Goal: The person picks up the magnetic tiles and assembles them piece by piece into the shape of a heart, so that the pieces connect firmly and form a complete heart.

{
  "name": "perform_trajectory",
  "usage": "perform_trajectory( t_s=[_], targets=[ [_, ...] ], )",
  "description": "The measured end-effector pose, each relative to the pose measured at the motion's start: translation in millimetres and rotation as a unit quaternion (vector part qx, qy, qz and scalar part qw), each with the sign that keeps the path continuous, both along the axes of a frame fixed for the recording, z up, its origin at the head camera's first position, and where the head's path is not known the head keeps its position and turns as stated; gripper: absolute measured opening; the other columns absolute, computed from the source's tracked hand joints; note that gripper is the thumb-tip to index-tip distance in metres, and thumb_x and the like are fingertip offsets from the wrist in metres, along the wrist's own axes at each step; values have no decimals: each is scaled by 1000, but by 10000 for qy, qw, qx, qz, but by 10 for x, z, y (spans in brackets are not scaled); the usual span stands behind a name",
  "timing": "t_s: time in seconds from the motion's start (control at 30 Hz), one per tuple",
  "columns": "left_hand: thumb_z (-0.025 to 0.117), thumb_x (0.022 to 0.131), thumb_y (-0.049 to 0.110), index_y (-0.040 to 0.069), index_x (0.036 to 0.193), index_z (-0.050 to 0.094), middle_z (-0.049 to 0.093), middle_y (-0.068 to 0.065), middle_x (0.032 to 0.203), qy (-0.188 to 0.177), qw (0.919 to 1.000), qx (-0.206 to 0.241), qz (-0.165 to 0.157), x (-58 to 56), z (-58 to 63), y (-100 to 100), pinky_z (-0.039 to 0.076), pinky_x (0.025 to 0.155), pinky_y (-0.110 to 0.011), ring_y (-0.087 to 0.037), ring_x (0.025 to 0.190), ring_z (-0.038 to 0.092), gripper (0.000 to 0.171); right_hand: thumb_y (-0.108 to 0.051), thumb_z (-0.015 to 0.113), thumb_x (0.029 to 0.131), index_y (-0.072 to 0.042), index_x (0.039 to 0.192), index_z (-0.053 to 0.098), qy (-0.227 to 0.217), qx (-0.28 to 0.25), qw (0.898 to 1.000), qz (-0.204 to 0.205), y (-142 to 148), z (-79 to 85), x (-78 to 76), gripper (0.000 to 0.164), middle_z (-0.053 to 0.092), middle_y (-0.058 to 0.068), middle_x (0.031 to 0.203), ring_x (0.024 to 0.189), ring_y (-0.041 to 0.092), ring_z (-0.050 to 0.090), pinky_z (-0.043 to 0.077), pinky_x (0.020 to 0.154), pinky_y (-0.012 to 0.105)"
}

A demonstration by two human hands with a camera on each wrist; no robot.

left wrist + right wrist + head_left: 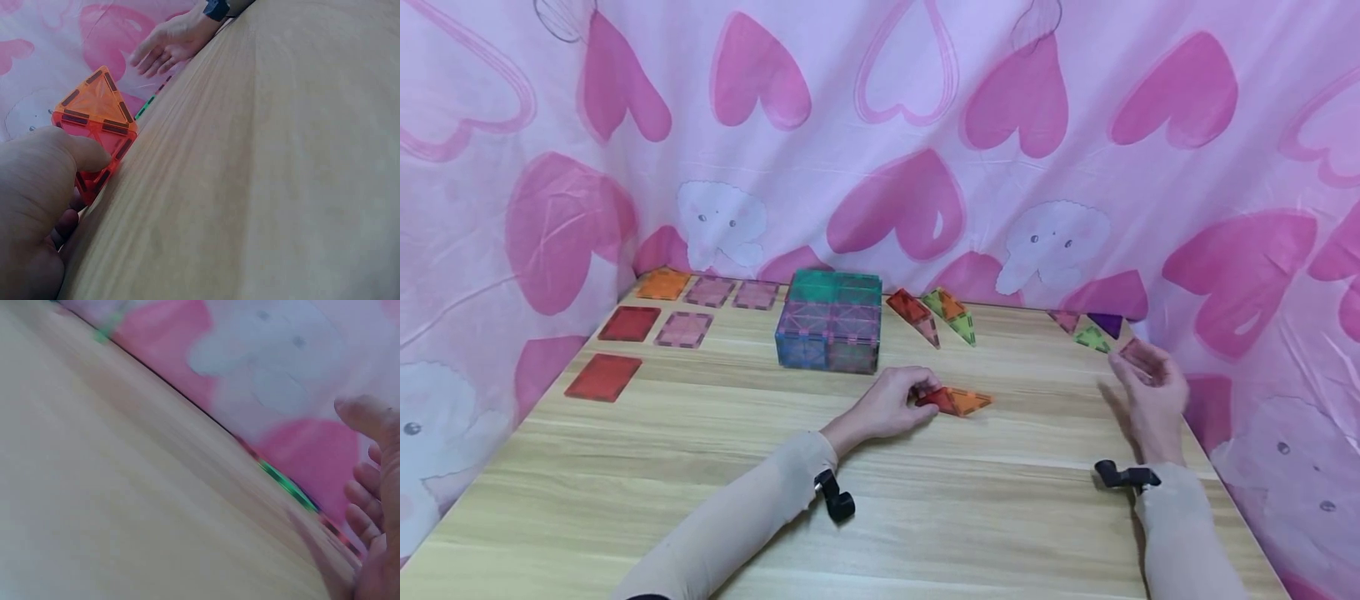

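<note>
My left hand point(891, 404) pinches a red triangular magnetic tile point(938, 401) between thumb and fingers, at mid-table. Joined to its edge is an orange triangular tile point(94, 99), which points away from the hand in the left wrist view. Over at the right, my right hand point(1150, 392) hovers with thumb and fingers apart and nothing between them, as the right wrist view shows. Just beyond its fingertips lie a green triangular tile point(1092, 337), a purple tile point(1106, 324), a pink tile point(1064, 321) and a reddish tile point(1137, 353), partly behind the fingers.
A box of translucent tiles point(829, 321) stands at the back centre. Right of it lie a red-and-pink strip point(913, 312) and an orange-and-green strip point(951, 312). Red square tiles point(603, 377), pink square tiles point(684, 330) and an orange tile point(663, 283) lie at left. A pink curtain point(880, 167) borders the table.
</note>
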State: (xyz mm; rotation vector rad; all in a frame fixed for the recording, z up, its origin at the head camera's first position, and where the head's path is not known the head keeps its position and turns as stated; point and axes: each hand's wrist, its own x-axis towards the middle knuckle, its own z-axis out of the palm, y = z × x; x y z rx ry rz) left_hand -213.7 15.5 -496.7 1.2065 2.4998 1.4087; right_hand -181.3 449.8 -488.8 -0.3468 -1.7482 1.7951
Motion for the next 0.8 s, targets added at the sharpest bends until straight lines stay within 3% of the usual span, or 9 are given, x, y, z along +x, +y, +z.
perform_trajectory(
  t_s=[0.1, 0.2, 0.37, 0.53, 0.67, 0.8],
  targets=[
    [82, 97, 8, 13, 110, 77, 77, -1, 101, -27, 10000, 5, -4, -4, -7, 3, 56, 81, -24, -7, 89, 65, 15, -13, 95, 90, -10, 141, 73, -405, 587, 9943, -790, 212, 4, 19, 55, 76, -6, 123, 106, 5, 71, 52, 90, 9],
    [82, 97, 8, 13, 110, 77, 77, -1, 101, -66, 10000, -34, 0, -3, -6, 3, 56, 81, -24, -8, 90, 65, 15, -19, 94, 91, -16, 142, 75, -743, 1176, 9804, -1393, 390, 2, 39, 55, 73, -16, 121, 107, 2, 68, 48, 92, 9],
    [82, 98, 9, 13, 111, 77, 77, -1, 102, -109, 9999, -116, 33, 0, 3, 3, 56, 82, -24, -8, 90, 65, 15, -26, 94, 90, -24, 146, 74, -1081, 1520, 9677, -1697, 596, -14, 60, 60, 72, -15, 127, 110, -1, 63, 44, 96, 13],
    [82, 98, 9, 14, 110, 76, 77, 1, 102, -130, 9999, -106, 36, 2, 19, 2, 56, 82, -23, -7, 90, 65, 15, -35, 93, 92, -29, 158, 64, -1767, 1960, 9565, -1246, 676, -21, 35, 72, 66, -1, 154, 134, 9, 58, 39, 116, 18],
    [82, 98, 9, 14, 110, 76, 77, -1, 102, -144, 9999, -87, 28, 1, 13, 1, 56, 82, -24, -8, 90, 65, 14, -43, 87, 96, -21, 170, 49, -2260, 2658, 9354, -572, 706, -19, 13, 86, 49, 12, 172, 157, 26, 46, 30, 133, 34],
    [82, 98, 10, 14, 110, 76, 76, 0, 101, -132, 9998, -115, 57, -4, -6, 4, 55, 81, -24, -9, 90, 65, 14, -46, 82, 100, -13, 175, 34, -2381, 3194, 9170, 184, 720, -19, 4, 95, 39, 23, 176, 162, 46, 36, 23, 137, 51]
  ],
)
